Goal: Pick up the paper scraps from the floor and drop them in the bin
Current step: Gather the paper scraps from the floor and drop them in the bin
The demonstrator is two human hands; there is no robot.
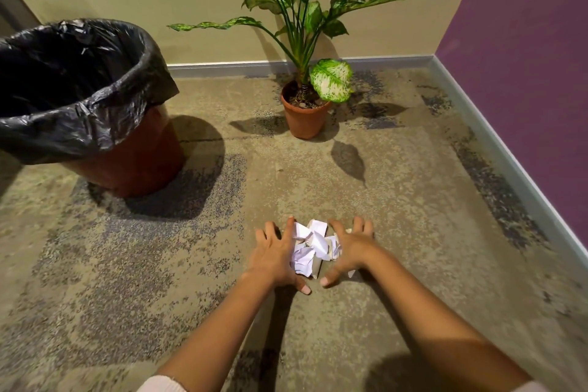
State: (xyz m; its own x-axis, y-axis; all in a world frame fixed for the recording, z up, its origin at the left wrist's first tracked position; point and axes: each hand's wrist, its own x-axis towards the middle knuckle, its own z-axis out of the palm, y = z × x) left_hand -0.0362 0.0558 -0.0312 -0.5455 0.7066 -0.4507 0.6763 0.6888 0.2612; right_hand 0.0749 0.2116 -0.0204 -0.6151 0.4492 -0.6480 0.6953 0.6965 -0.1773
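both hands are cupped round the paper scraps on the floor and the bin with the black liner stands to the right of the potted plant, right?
One slip: the head view shows the bin left of the potted plant, not right. Both hands, left and right, do flank the paper scraps.

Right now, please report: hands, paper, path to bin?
Left hand, right hand open, cupping crumpled white paper scraps on floor. Black-lined brown bin ahead left. Path unobstructed.

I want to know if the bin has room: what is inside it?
The bin is lined with a black bag. Only the dark liner's upper walls show; no paper is visible, but the bottom is hidden by the rim and shadow.
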